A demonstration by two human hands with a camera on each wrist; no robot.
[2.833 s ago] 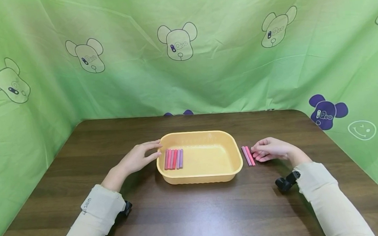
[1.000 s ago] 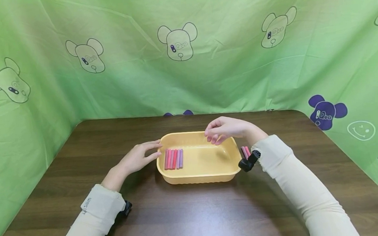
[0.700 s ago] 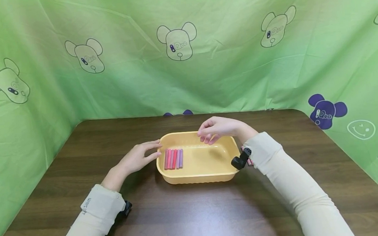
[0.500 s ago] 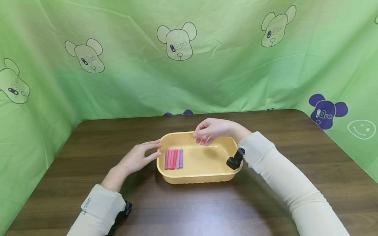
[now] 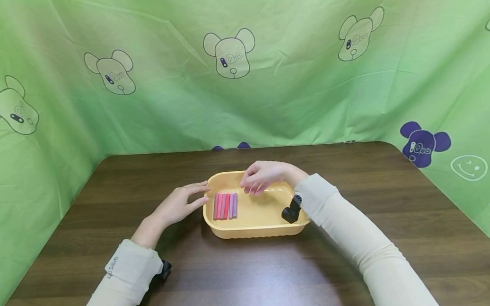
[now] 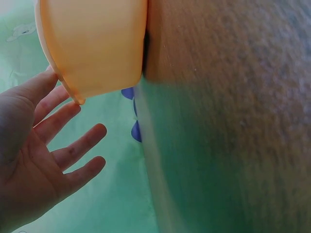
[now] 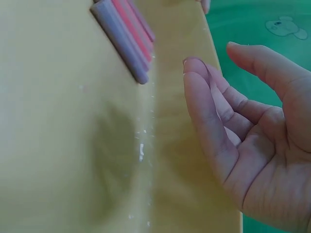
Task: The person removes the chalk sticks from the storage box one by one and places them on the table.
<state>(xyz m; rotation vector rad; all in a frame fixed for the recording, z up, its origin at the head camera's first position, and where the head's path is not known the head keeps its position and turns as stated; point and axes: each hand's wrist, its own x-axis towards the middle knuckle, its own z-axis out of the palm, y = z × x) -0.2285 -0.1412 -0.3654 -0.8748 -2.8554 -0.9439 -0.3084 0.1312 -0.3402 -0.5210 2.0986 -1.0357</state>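
Note:
A yellow plastic basin stands on the table. Several short round sticks, pink, red and purple, lie side by side at its left end. My left hand touches the basin's left rim with extended fingers. In the left wrist view the thumb and fingertips of the left hand are right at the rim. Over the basin's middle, to the right of the sticks, hovers my right hand. In the right wrist view the right hand has loosely bent fingers, its thumb apart, with nothing between them.
A dark wooden table bears the basin. Behind it hangs a green printed cloth. Black wrist cameras sit below both cuffs; the right wrist camera overlaps the basin's right end. My right sleeve crosses its right rim.
My right hand has moved left from beside two loose sticks on the table to over the basin, then lower. The sleeve now hides those sticks. My left hand stays at the rim.

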